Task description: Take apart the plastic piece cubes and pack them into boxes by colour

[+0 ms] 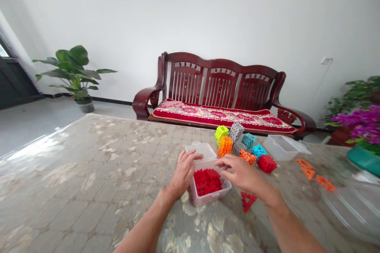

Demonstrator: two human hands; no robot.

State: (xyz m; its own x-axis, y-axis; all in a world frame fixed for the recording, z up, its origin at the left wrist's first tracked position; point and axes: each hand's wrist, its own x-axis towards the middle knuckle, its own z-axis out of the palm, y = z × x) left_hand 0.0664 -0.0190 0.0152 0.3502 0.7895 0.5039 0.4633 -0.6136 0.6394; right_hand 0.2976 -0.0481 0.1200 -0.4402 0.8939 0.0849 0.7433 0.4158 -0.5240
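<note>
A clear plastic box [211, 198] with its lid [204, 151] tipped back stands on the table, holding a heap of red interlocking plastic pieces [208, 182]. My left hand [185, 170] is at the box's left rim, fingers apart and reaching over the hinge side. At the far right corner of the box, my right hand [237, 169] hovers with bent, separated fingers; nothing shows in them. A red triangle of joined pieces [247, 201] lies on the table under my right forearm.
Behind the box sit built blocks: yellow [221, 132], orange [225, 146], grey [237, 133], blue [259, 150] and red [266, 163]. Another clear box [280, 148] stands right of them. Orange flat shapes [305, 168] and a large clear container [356, 209] lie at right.
</note>
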